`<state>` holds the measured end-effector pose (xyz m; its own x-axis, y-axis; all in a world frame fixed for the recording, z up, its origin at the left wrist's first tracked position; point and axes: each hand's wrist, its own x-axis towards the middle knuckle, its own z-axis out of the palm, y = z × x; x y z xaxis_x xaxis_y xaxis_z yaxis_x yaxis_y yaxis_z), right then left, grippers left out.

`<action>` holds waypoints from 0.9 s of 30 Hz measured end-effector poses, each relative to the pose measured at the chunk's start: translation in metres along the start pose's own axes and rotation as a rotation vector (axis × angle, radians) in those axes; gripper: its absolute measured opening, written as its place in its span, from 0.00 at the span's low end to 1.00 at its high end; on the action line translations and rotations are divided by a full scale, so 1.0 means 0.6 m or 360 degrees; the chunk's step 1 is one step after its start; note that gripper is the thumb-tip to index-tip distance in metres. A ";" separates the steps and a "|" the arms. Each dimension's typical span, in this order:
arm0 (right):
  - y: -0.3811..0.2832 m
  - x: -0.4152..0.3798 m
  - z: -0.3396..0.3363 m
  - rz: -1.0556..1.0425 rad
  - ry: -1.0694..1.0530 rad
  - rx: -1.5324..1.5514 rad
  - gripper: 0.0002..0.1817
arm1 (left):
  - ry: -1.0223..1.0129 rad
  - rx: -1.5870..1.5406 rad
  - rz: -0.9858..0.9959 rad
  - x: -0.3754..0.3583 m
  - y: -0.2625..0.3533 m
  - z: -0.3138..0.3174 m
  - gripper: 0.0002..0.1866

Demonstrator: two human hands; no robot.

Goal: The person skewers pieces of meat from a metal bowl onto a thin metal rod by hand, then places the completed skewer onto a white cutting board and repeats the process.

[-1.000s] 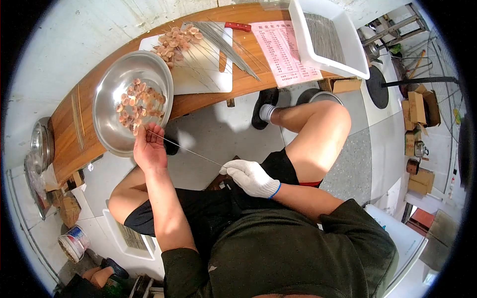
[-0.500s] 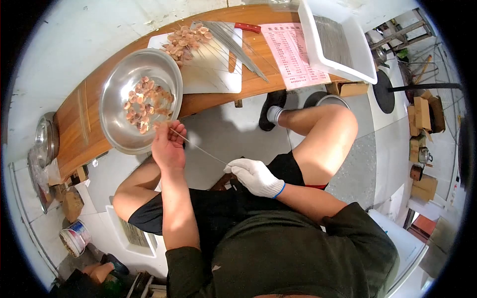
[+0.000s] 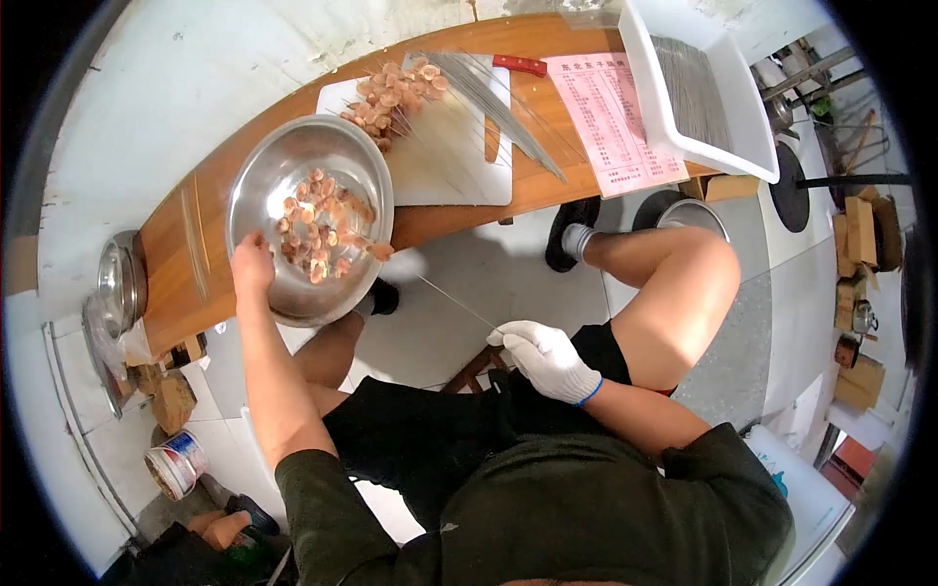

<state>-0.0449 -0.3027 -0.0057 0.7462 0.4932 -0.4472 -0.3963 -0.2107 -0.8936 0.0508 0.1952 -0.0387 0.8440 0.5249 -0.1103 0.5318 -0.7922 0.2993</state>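
My left hand point(image 3: 253, 262) is bare, its fingers curled at the left rim of a metal bowl point(image 3: 256, 176). Reddish round slices point(image 3: 315, 220) lie inside the bowl. In a white glove, my right hand point(image 3: 542, 359) pinches the near end of a thin metal skewer point(image 3: 451, 299). The skewer slants up and left, and several slices point(image 3: 376, 249) sit at its far end, over the bowl's right rim. Beyond the bowl, a heap of skewered slices point(image 3: 396, 96) rests on a white cutting board point(image 3: 454, 176).
On the wooden table point(image 3: 176, 220) are a red-handled knife point(image 3: 520, 64), bare skewers point(image 3: 503, 122), a pink printed sheet point(image 3: 611, 127) and a white tray point(image 3: 752, 127) of skewers. Stacked metal bowls point(image 3: 119, 283) stand left, with a bucket point(image 3: 176, 466) below. A person's leg point(image 3: 227, 529) shows bottom left.
My left hand has left the skewer's tip and moved left to the bowl's rim. Slices now show at the skewer's end. The whole view has shifted slightly.
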 end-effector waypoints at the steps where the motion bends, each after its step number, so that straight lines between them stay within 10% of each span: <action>1: -0.005 0.000 0.001 -0.0017 0.0015 -0.0007 0.14 | -0.0062 0.0259 0.0143 0.006 0.001 0.002 0.18; 4: -0.003 0.008 0.000 -0.0024 0.0028 0.0045 0.14 | -0.0488 0.0622 0.0113 0.002 0.038 0.003 0.19; 27: -0.007 0.007 0.003 -0.0173 0.0020 -0.0135 0.16 | -0.0331 0.0619 0.0179 -0.029 -0.003 0.050 0.13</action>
<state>-0.0410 -0.2982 -0.0035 0.7891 0.5067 -0.3473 -0.2664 -0.2272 -0.9367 0.0373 0.1785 -0.0658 0.8730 0.3865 -0.2974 0.3890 -0.9197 -0.0533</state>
